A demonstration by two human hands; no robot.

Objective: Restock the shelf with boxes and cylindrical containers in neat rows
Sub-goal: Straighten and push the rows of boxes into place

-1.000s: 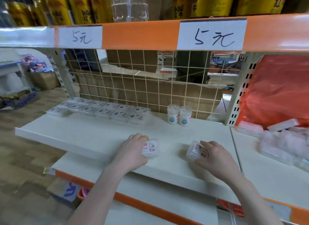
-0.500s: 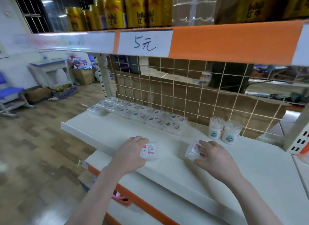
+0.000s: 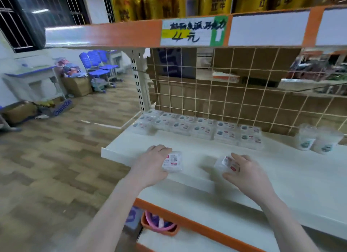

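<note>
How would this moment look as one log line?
left hand: grips clear box | right hand: grips second box | both over shelf front

2 bare forearms, apparently no sleeves.

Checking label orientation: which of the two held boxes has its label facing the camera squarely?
The box in the left hand; the right hand's box is tilted and blurred.
</note>
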